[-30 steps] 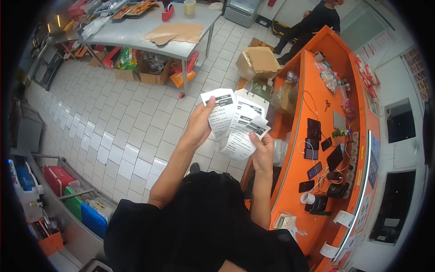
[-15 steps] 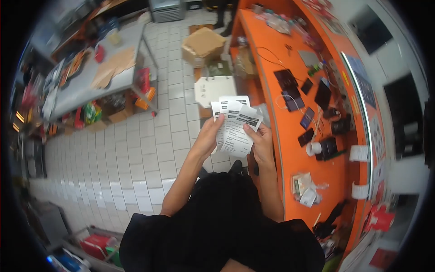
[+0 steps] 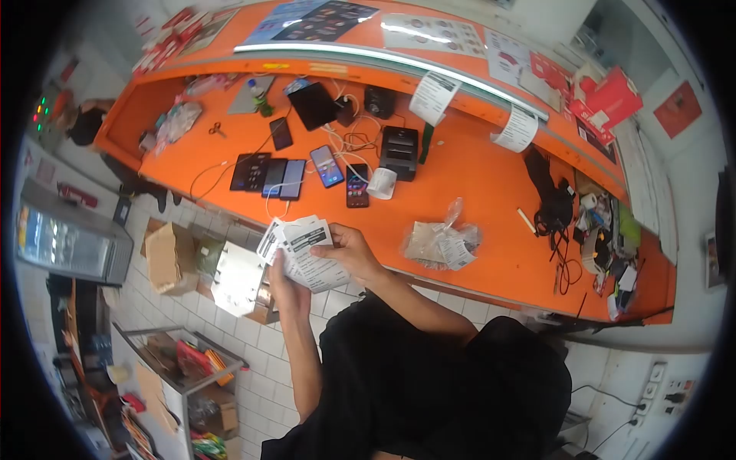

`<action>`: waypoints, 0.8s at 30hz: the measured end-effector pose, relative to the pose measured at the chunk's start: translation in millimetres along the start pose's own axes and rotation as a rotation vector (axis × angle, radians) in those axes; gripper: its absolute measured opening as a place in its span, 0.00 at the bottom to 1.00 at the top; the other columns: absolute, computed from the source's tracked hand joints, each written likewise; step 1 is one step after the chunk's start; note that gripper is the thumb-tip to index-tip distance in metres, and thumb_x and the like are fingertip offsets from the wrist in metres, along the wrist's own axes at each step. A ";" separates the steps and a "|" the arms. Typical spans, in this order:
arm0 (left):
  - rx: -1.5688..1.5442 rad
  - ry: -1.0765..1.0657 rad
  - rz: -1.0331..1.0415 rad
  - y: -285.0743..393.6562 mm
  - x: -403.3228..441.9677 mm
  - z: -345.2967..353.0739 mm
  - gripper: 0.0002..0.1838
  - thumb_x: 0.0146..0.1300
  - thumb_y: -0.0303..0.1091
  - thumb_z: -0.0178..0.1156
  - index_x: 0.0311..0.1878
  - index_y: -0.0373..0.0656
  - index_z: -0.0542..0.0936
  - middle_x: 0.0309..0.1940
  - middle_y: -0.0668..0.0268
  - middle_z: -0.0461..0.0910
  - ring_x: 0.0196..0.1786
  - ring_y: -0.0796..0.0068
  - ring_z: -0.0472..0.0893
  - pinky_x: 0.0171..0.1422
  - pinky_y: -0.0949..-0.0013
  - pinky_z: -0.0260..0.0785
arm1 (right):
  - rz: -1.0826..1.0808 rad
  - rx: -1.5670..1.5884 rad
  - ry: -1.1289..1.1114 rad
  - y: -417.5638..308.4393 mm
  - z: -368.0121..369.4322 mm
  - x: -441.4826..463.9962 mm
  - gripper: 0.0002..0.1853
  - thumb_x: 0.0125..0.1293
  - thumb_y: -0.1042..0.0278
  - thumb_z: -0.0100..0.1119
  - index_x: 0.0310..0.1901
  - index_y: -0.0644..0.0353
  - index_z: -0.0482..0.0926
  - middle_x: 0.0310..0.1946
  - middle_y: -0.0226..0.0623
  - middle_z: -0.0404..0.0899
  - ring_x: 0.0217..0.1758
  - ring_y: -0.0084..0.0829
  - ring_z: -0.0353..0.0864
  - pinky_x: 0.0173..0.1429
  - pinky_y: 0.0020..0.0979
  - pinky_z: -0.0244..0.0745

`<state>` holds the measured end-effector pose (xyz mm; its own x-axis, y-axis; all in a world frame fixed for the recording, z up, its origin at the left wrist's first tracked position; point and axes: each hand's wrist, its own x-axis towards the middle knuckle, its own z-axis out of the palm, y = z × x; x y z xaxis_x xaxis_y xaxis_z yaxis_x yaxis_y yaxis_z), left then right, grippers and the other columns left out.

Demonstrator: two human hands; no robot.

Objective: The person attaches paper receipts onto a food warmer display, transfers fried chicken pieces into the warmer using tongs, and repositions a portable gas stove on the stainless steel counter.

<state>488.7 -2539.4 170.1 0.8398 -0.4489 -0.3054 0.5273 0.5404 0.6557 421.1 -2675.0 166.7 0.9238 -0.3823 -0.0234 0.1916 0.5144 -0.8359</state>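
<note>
Several printed paper receipts (image 3: 314,267) are fanned out in front of me, near the front edge of the orange counter (image 3: 498,222). My left hand (image 3: 291,290) is closed on their lower left side, thumb on top. From the right, my right hand (image 3: 349,251) pinches the same receipts, its thumb lying across the print. Just beyond on the counter lie a dark phone (image 3: 357,186), a phone with a lit screen (image 3: 327,166) and a white paper roll (image 3: 382,183). Behind the roll stands a black receipt printer (image 3: 399,149). A clear plastic bag (image 3: 452,244) with papers sits to the right.
Two receipts hang from the shelf edge, a left strip (image 3: 435,98) and a right strip (image 3: 517,129). Black cables (image 3: 566,268) and a cluttered bin (image 3: 609,245) occupy the right end. A cardboard box (image 3: 170,259) stands on the left; another person (image 3: 88,123) is at far left.
My view has swung right, so the orange counter now lies across in front of me. The receipts stay in both hands, now near the counter's edge and more tightly bunched.
</note>
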 end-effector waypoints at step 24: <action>0.347 -0.244 0.018 -88.2 52.5 107.0 0.16 0.71 0.27 0.57 0.58 0.32 0.73 0.52 0.59 0.80 0.53 0.72 0.81 0.57 0.69 0.74 | -0.203 0.197 0.236 -48.9 -129.4 24.5 0.09 0.66 0.72 0.65 0.31 0.55 0.73 0.36 0.28 0.80 0.38 0.19 0.78 0.48 0.28 0.76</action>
<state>472.5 -2686.8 170.2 0.7710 -0.6198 -0.1467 0.4031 0.2966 0.8658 391.4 -2808.9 136.0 0.7628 -0.6465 -0.0125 0.4452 0.5391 -0.7150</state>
